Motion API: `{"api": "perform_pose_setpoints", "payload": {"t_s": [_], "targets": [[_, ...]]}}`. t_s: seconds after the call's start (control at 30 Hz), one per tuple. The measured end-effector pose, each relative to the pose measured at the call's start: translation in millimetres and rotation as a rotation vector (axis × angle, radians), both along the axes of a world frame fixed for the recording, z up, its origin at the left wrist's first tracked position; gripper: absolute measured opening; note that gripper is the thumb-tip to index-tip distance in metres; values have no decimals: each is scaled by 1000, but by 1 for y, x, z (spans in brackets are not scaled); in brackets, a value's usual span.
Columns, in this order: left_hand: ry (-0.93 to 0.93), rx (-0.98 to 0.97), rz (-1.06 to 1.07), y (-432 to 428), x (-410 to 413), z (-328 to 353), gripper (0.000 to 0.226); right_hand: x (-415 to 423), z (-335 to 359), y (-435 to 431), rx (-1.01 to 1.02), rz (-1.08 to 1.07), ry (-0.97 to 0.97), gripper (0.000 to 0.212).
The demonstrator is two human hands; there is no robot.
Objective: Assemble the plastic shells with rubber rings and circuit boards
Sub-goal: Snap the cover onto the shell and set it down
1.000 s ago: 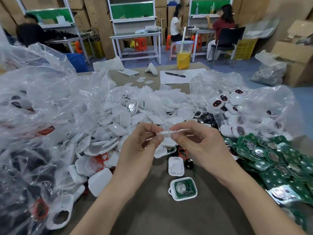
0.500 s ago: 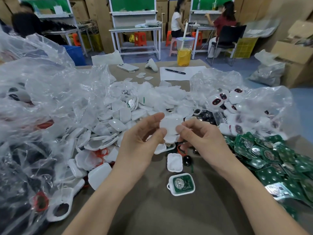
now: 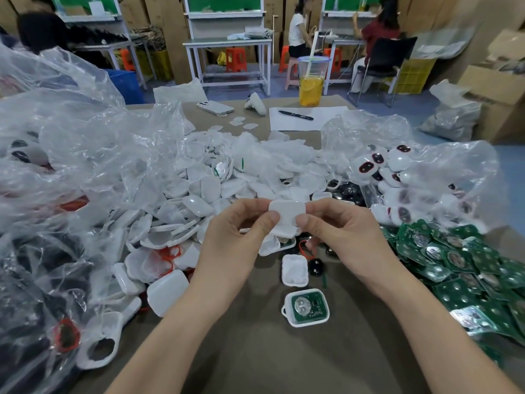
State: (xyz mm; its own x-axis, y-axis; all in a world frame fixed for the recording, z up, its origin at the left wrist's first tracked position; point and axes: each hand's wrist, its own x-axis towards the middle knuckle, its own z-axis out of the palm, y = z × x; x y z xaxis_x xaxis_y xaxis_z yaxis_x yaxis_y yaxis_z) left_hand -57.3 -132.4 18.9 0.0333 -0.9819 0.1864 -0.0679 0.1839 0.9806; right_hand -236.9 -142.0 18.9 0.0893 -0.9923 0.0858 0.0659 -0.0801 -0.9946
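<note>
White plastic shell (image 3: 287,218): centre, above worktop (image 3: 284,359); left hand (image 3: 235,240) and right hand (image 3: 345,231) pinch it, fingers (image 3: 265,221) clamped on its edges. Board-fitted shell (image 3: 306,307): 6 o'clock. Loose circuit boards (image 3: 454,260): 4 o'clock.

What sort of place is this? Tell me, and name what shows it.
Probably a small electronics assembly workshop. Heaps of white shells and green circuit boards lie on the table, the left hand and right hand pinch one shell, and other workers sit at benches behind.
</note>
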Motion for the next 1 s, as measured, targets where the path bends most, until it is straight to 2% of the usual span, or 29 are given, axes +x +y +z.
{"api": "perform_pose_setpoints", "payload": {"t_s": [0.2, 0.33, 0.4, 0.47, 0.6, 0.73, 0.83, 0.87, 0.9, 0.93, 0.97, 1.0], "targets": [[-67, -33, 7, 2, -2, 1, 7, -2, 4, 0, -39, -27, 71, 13], [-95, -35, 15, 5, 0, 0, 6, 1, 4, 2, -17, -15, 15, 12], [-130, -64, 28, 7, 1, 0, 13, 3, 4, 2, -1, -1, -31, 11], [-240, -137, 50, 8, 3, -1, 23, 4, 5, 2, -5, -2, -34, 11], [-606, -326, 45, 10, 7, -7, 32, 1, 4, 1, 12, -14, -7, 16], [-699, -481, 58, 8, 10, -9, 44, 3, 3, 2, 107, 53, -155, 18], [-840, -651, 52, 8, 13, -8, 34, 2, 3, 2, 152, 103, -176, 34], [-865, -673, 49, 8, 13, -8, 30, 2, 4, 3, 162, 118, -180, 33], [-833, -641, 46, 9, 11, -8, 27, 2, 4, 3, 169, 133, -198, 27], [-726, -550, 47, 10, 8, -7, 23, 2, 5, 3, 169, 146, -227, 20], [-524, -397, 42, 11, 4, -5, 18, 2, 5, 3, 159, 154, -256, 17], [-237, -200, 10, 12, 1, -1, 14, 2, 5, 3, 142, 156, -279, 18]]}}
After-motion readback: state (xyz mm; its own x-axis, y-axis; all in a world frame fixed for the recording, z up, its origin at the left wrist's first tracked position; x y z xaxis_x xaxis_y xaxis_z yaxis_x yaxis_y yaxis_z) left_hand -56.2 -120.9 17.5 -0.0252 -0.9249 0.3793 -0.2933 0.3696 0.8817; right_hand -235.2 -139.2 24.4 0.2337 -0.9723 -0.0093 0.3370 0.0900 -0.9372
